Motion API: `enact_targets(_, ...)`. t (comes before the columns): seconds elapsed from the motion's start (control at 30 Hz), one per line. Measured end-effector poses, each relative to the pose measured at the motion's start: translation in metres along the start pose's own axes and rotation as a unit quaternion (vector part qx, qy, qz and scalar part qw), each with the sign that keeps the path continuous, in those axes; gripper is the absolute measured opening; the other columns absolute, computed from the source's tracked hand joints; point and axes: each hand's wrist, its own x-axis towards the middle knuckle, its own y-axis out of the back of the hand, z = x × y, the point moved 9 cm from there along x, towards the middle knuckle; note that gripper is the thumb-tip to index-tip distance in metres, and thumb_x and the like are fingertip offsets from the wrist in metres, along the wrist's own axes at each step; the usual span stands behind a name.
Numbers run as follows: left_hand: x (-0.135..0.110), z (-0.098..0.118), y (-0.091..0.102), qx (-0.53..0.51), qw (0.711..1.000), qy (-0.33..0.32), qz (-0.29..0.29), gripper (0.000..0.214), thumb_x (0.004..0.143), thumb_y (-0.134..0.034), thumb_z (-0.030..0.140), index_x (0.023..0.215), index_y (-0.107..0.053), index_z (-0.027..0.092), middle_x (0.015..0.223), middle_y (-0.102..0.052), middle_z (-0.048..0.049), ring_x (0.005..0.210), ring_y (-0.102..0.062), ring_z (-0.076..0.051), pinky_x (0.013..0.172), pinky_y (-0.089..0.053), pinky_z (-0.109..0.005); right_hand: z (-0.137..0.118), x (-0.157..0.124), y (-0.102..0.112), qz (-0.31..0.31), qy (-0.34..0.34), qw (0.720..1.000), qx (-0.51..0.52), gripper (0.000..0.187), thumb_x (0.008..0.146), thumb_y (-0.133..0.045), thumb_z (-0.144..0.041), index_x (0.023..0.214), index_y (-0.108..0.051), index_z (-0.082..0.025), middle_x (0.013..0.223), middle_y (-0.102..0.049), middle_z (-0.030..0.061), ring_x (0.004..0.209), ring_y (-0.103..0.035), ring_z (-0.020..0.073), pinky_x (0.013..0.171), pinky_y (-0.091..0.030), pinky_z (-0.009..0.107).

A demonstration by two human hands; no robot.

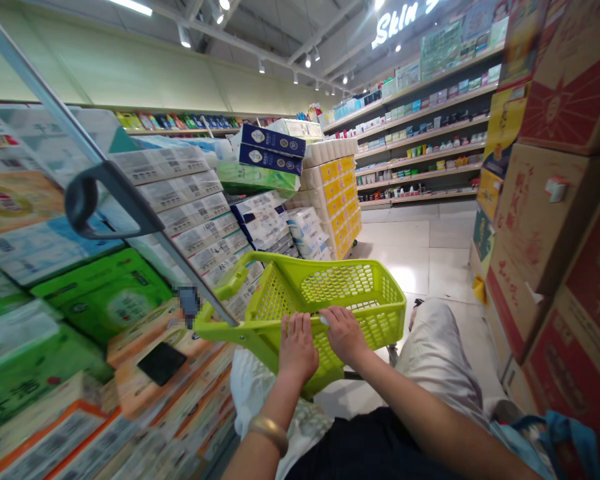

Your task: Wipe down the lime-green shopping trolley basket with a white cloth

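Observation:
A lime-green rolling shopping basket (pixel 310 325) stands in front of my body, its side rim towards me. My left hand (pixel 299 343) lies over this near rim with the fingers close together and hooked over the edge; a gold-coloured bangle (pixel 269 433) circles that wrist. Just to its right, my right hand (pixel 346 335) rests on the same rim, fingers bent over it. A small white spot shows by the right fingertips, too small to name. The basket's metal pull handle (pixel 115 200) with a dark grey grip leans up to the left.
Stacked tissue packs (pixel 180 200) and green packages (pixel 110 293) fill the left. A black flat object (pixel 161 364) lies on orange boxes. Cardboard cartons (pixel 535 207) rise on the right. Shelves of small goods (pixel 425 140) line the back, beyond a tiled floor (pixel 403 240).

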Motion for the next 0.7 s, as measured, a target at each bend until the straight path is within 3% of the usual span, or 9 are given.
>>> enact_targets(0.13, 0.001, 0.002, -0.002, -0.004, 1.0, 0.002, -0.012, 0.069, 0.067, -0.054, 0.02, 0.133, -0.04, 0.009, 0.13, -0.051, -0.0157, 0.132, -0.036, -0.03, 0.117, -0.013, -0.05, 0.038, -0.009, 0.023, 0.024, -0.055, 0.998, -0.037, 0.041, 0.079, -0.043, -0.003, 0.112, -0.061, -0.019, 0.107, -0.062, 0.0092, 0.101, -0.051, 0.0234, 0.094, -0.04, 0.038)
enact_targets(0.2, 0.002, 0.003, -0.003, -0.002, 1.0, 0.007, -0.01, 0.07, 0.066, -0.054, 0.02, 0.134, -0.04, 0.01, 0.13, -0.051, -0.0159, 0.131, -0.036, -0.031, 0.117, -0.013, -0.052, 0.042, -0.009, 0.026, 0.03, -0.077, 0.996, -0.045, 0.04, 0.079, -0.042, -0.003, 0.111, -0.061, -0.018, 0.105, -0.062, 0.0098, 0.099, -0.051, 0.0244, 0.094, -0.04, 0.039)
enact_targets(0.4, 0.003, 0.007, -0.001, 0.006, 1.0, 0.006, -0.006, 0.066, 0.068, -0.053, 0.02, 0.132, -0.04, 0.01, 0.129, -0.051, -0.0165, 0.13, -0.037, -0.032, 0.116, -0.013, -0.053, -0.006, 0.008, -0.008, 0.002, -0.054, 0.998, -0.014, 0.036, 0.084, -0.046, -0.007, 0.116, -0.059, -0.018, 0.107, -0.062, 0.0096, 0.101, -0.052, 0.0219, 0.094, -0.04, 0.037)
enact_targets(0.5, 0.002, 0.007, 0.002, 0.013, 1.0, -0.001, 0.002, 0.064, 0.069, -0.053, 0.018, 0.132, -0.04, 0.009, 0.127, -0.052, -0.0155, 0.129, -0.038, -0.03, 0.117, -0.014, -0.05, -0.02, 0.01, -0.015, -0.004, -0.028, 1.0, 0.001, 0.035, 0.086, -0.046, -0.009, 0.117, -0.059, -0.019, 0.11, -0.062, 0.009, 0.102, -0.052, 0.0209, 0.095, -0.039, 0.035)
enact_targets(0.6, 0.001, 0.005, 0.001, 0.013, 1.0, -0.002, 0.003, 0.065, 0.069, -0.053, 0.016, 0.132, -0.041, 0.011, 0.128, -0.052, -0.0145, 0.13, -0.037, -0.03, 0.117, -0.014, -0.049, -0.005, 0.003, -0.005, -0.001, -0.011, 1.0, -0.008, 0.039, 0.083, -0.046, -0.006, 0.117, -0.059, -0.02, 0.111, -0.062, 0.0089, 0.102, -0.053, 0.0207, 0.095, -0.039, 0.035)
enact_targets(0.7, 0.001, 0.003, -0.003, 0.008, 1.0, 0.001, -0.008, 0.068, 0.067, -0.054, 0.018, 0.134, -0.04, 0.011, 0.13, -0.051, -0.0153, 0.131, -0.036, -0.03, 0.117, -0.013, -0.05, 0.032, -0.007, 0.015, 0.024, -0.046, 0.998, -0.04, 0.039, 0.08, -0.045, -0.005, 0.113, -0.061, -0.019, 0.109, -0.063, 0.0097, 0.101, -0.052, 0.0223, 0.095, -0.038, 0.037)
